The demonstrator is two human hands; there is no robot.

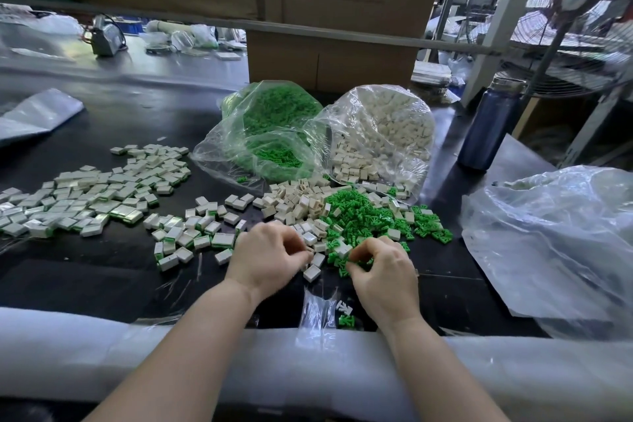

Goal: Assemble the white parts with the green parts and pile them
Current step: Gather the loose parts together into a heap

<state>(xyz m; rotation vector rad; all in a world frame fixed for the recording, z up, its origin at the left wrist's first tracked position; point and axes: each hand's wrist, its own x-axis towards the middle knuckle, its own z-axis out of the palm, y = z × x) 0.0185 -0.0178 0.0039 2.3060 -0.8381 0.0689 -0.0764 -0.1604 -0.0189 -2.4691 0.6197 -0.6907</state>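
White foam padding (171,346) runs along the near table edge, and both forearms cross it onto the black table (102,281). Left hand (265,259) sits at the rim of the loose white parts (294,205), fingers curled in, pinching what looks like one small white piece at its tips; the piece is mostly hidden. Right hand (383,272) rests at the near edge of the green parts (363,216), fingers bent down into them and pinching a green bit. The two hands are close together, not touching.

White and green heaps lie side by side, touching and mixing a little. Behind them slump two clear bags, a green bag (270,134) on the left and a white bag (383,134) on the right, both spilling forward. Off to the left spreads the pile of done pieces (89,199), white with green edges, well apart from the hands. A few stray green bits (346,320) lie near the padding. A blue bottle (489,127) stands at the right, beside a crumpled plastic sheet (555,243).
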